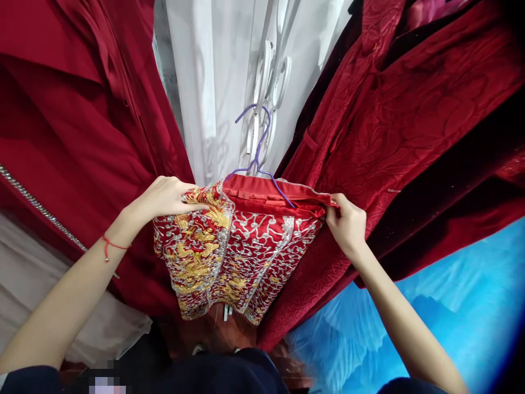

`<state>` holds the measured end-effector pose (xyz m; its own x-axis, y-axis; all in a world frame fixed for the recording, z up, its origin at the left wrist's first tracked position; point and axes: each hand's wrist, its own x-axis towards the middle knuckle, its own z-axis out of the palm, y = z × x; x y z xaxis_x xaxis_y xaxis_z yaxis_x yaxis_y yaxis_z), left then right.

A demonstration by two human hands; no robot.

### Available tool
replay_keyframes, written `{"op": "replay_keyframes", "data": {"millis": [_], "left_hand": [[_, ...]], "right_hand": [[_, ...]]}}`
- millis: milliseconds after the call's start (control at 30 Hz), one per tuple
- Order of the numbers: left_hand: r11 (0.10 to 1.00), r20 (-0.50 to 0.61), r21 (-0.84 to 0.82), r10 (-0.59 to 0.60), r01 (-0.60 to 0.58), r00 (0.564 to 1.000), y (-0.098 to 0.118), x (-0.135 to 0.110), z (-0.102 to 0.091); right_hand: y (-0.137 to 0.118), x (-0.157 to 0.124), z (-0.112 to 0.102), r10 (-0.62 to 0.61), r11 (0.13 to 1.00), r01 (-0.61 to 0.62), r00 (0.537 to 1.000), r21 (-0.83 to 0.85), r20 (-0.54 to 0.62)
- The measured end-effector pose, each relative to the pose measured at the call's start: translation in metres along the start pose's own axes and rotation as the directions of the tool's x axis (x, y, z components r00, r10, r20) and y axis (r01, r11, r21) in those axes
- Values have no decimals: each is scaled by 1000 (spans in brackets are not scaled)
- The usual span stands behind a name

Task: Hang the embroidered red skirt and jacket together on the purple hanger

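Observation:
Between my hands hangs a red skirt (262,241) with silver and gold embroidery, its red waistband lining and a size tag (244,195) showing. My left hand (166,197) grips the skirt's upper left edge, thumb and fingers closed on the embroidered cloth. At the other end, my right hand (348,223) pinches the right end of the waistband. A purple wire hanger (257,148) rises out of the waist opening. Its hook overlaps the white door handles behind; whether it hangs on one I cannot tell.
Dark red garments (82,120) hang on the left, one with a sparkling trim. More red patterned garments (430,104) hang on the right. White doors (229,65) with handles stand ahead. Bright blue fabric (459,306) lies at the lower right, above a reddish floor.

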<state>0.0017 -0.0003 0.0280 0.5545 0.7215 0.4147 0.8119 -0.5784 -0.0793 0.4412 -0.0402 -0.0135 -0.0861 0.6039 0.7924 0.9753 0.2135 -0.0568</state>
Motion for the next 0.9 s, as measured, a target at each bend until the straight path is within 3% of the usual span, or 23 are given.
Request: {"op": "replay_keyframes", "data": {"millis": [100,167,267,367,467,567,633,733,833,900], "left_hand": [[998,-46,52,23,-20,999,2,-4,-1],[998,-54,62,20,-17,998,2,-6,-2],[999,-28,52,8,-6,1000,3,-8,-6],[999,59,21,-34,33,998,1,-5,-11],[990,112,7,-144,144,983,0,-3,-14],[988,29,34,-153,152,988,10,-3,-17],[995,-154,77,-54,66,987,29,-3,-19],[978,-442,181,170,-98,881,74,7,-15],[895,-452,296,438,-333,777,127,35,0],[866,-407,328,491,-378,770,153,57,14]], "right_hand": [[4,-10,1,23,999,-29,975,-23,-222],[6,-12,2,-19,995,-8,967,-104,-252],[6,-13,3,-90,980,75,993,-183,-72],[5,-14,6,-74,976,104,985,-189,158],[5,-13,12,55,984,2,949,-179,311],[9,-10,16,163,986,-146,926,-77,341],[13,-10,16,169,979,-195,940,60,295],[16,-13,12,132,950,-183,970,254,206],[13,-17,3,125,917,-171,981,360,148],[10,-19,-4,144,900,-185,981,395,132]]}}
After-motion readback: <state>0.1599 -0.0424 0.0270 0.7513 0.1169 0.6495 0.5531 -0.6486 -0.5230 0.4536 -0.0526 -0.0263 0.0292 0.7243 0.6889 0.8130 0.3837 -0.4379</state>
